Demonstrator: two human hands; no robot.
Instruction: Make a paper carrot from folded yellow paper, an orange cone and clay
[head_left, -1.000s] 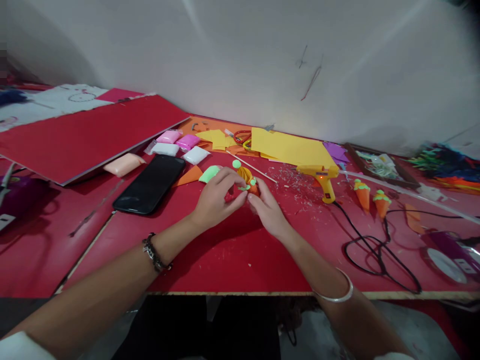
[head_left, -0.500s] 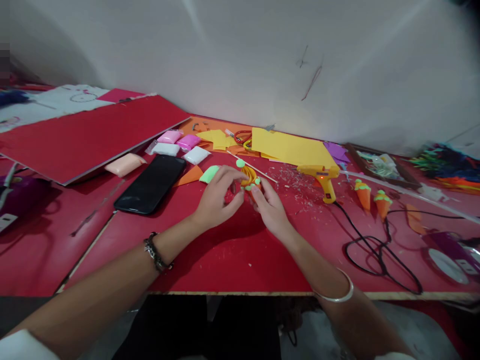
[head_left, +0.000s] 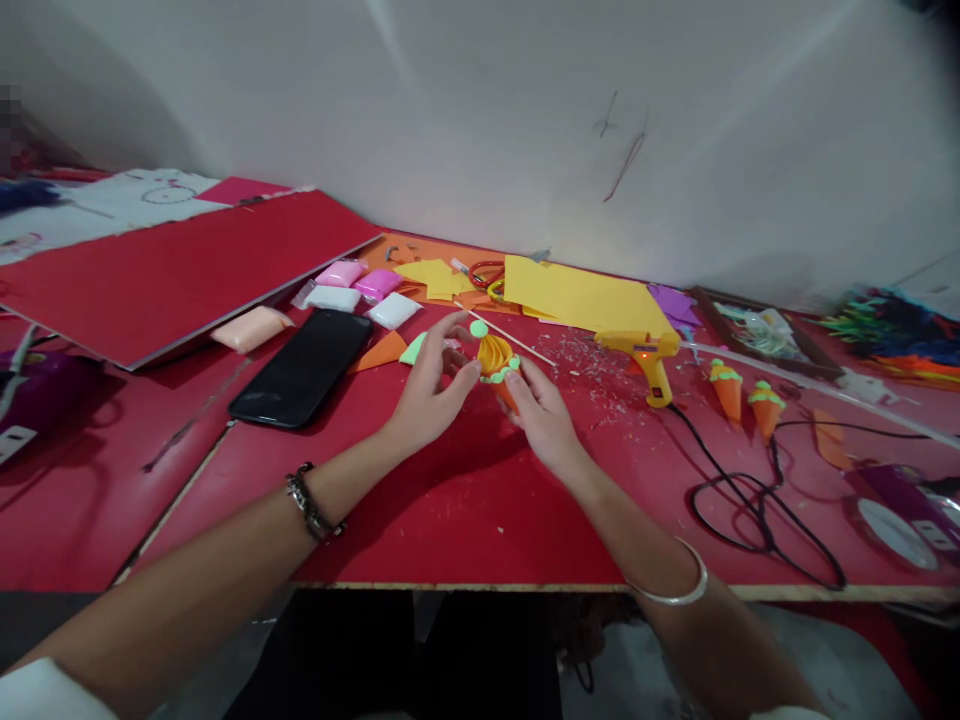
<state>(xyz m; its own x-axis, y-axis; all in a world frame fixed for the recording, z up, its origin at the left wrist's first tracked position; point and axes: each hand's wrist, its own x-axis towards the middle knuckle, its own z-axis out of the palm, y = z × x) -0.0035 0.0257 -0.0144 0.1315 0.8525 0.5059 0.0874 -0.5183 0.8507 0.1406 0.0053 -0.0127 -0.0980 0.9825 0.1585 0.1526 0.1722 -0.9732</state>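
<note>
My right hand (head_left: 546,418) is closed on an orange cone topped with a yellow swirl (head_left: 495,355), which has a green scalloped trim and a green ball at its tip. Just left of the swirl, my left hand (head_left: 431,400) has its fingers apart and curved, with the thumb near the trim. Behind the left hand lies a green clay piece (head_left: 412,349), partly hidden. Two similar finished cones (head_left: 726,390) rest on the red table at the right, near a yellow glue gun (head_left: 645,352).
A black phone (head_left: 304,368) and clay packets (head_left: 251,328) lie at left, beside a large red board (head_left: 195,260). Yellow sheets (head_left: 589,295) and scissors (head_left: 486,274) are at the back. A black cable (head_left: 757,515) loops at right; a thin stick (head_left: 517,342) lies behind my hands.
My left hand has drawn back slightly left from the cone and its fingers have spread, showing more of the yellow swirl. My right hand still holds the cone in nearly the same place.
</note>
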